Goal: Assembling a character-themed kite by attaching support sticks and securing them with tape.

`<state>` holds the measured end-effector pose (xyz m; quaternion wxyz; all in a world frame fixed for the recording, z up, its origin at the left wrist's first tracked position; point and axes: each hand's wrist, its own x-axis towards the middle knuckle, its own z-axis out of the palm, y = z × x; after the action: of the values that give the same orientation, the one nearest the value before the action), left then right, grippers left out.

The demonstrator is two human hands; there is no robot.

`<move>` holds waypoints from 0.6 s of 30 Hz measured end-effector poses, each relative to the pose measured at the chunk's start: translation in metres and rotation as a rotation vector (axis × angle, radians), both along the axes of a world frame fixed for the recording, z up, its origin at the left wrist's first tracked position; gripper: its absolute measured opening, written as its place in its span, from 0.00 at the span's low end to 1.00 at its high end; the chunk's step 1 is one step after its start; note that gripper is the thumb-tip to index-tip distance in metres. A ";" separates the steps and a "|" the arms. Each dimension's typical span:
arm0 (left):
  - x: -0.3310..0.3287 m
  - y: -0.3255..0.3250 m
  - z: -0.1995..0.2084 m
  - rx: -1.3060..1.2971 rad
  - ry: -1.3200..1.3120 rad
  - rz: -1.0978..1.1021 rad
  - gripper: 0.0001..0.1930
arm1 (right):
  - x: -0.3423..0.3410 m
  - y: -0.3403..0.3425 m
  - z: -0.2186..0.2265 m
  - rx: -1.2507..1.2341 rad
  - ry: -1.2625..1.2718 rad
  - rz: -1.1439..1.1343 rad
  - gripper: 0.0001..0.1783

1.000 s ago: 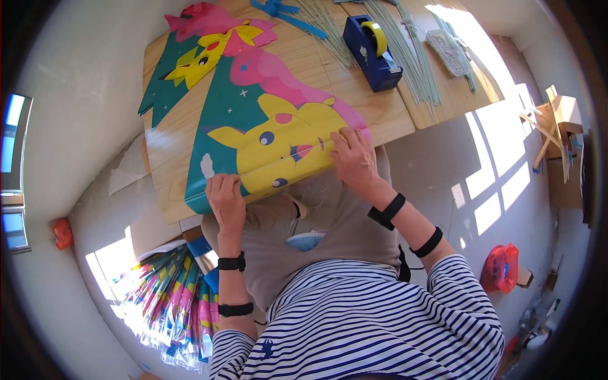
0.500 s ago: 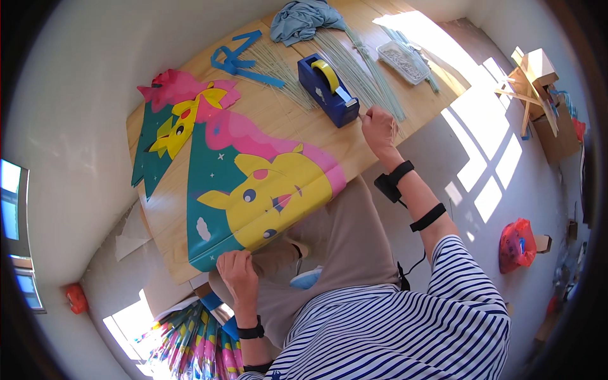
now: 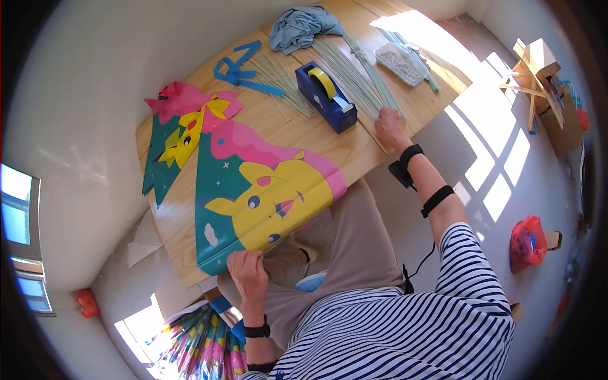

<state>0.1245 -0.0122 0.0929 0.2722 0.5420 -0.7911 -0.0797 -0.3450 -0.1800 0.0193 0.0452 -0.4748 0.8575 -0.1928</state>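
A printed kite sheet in green, yellow and pink, with a cartoon face, lies flat on the wooden table, its near edge along the table's front. At its lower corner my left hand is closed on that edge. My right hand is over the table's right part, fingers curled together by the near ends of the thin pale green rods. What those fingers hold, if anything, is hidden. Left of that hand stands a blue tape dispenser with a yellow-cored roll.
Folded printed sheets lie at the left, near blue strips. Farther back are a grey-blue cloth and a clear tray of small pieces. Wrapped colourful bundles stand below the table; a red bag sits on the floor.
My right hand has moved from the front of the tape dispenser rightward to the rod ends. My left hand stays on the sheet's edge. The whole view has shifted slightly.
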 end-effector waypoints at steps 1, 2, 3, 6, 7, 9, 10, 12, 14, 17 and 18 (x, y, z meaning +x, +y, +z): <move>0.000 0.000 0.001 -0.002 -0.003 -0.005 0.05 | 0.000 0.000 0.001 -0.012 -0.001 -0.002 0.11; -0.001 0.000 0.002 -0.005 -0.003 -0.009 0.04 | -0.003 0.000 0.002 -0.009 -0.020 -0.007 0.11; -0.002 0.000 0.004 0.000 0.004 -0.008 0.04 | -0.006 0.000 0.004 -0.007 -0.041 -0.012 0.11; -0.006 -0.002 0.010 0.001 0.032 -0.012 0.04 | -0.012 0.003 0.009 -0.019 -0.052 -0.035 0.11; -0.009 -0.003 0.012 -0.008 0.043 -0.020 0.04 | -0.014 0.004 0.010 -0.026 -0.047 -0.046 0.11; -0.014 -0.006 0.014 0.003 0.079 -0.026 0.04 | -0.028 0.005 0.009 -0.068 -0.046 -0.052 0.10; -0.017 -0.007 0.014 0.021 0.107 -0.025 0.04 | -0.035 0.008 0.008 -0.089 -0.043 -0.058 0.09; -0.019 -0.009 0.018 0.137 0.243 0.015 0.03 | -0.023 0.025 0.023 -0.208 -0.203 0.016 0.09; -0.027 -0.013 0.026 0.334 0.480 0.068 0.03 | 0.001 0.057 0.046 -0.330 -0.357 0.109 0.09; -0.042 -0.033 0.019 0.554 0.975 0.049 0.07 | 0.067 0.122 0.078 -0.357 -0.650 0.387 0.05; -0.049 -0.039 0.023 0.628 1.067 0.037 0.08 | 0.090 0.144 0.085 -0.285 -0.751 0.465 0.04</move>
<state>0.0751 -0.0511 0.1159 0.4590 0.4955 -0.4751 -0.5640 -0.2552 -0.0360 0.1043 0.3287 -0.5532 0.6176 -0.4522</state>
